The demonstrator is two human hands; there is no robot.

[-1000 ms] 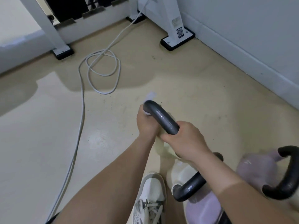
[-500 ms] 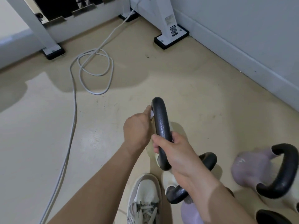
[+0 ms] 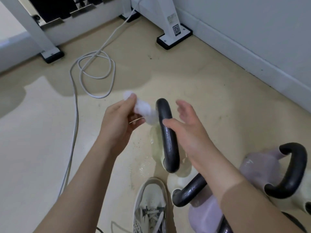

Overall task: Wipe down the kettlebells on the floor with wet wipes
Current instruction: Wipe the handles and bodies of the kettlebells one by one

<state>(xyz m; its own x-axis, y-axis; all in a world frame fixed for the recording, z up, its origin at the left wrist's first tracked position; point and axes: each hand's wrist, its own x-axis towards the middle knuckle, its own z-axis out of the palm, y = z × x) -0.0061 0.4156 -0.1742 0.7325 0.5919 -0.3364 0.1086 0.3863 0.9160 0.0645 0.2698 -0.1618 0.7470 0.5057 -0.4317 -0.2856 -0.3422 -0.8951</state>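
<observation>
Left of the kettlebell [image 3: 169, 148], the left hand [image 3: 121, 120] pinches a wipe [image 3: 141, 110] between thumb and fingertips, just beside the handle. Right of the kettlebell, the right hand [image 3: 190, 132] is spread loose, thumb at the handle, gripping nothing. So the kettlebell stands on the floor [image 3: 218, 115] unsteadied. One hard swipe could tip it onto the shoe [image 3: 151, 199] just below, and a damp handle is harder to catch.

Open floor on the left, crowded on the right
Bare floor [image 3: 38, 140] lies open left of the looped cable [image 3: 76, 108]. Kettlebells [image 3: 262, 167] crowd the near right beside a shoe [image 3: 151, 195], the wall [image 3: 252, 31] closes the right, and machine feet [image 3: 170, 39] stand beyond.
</observation>
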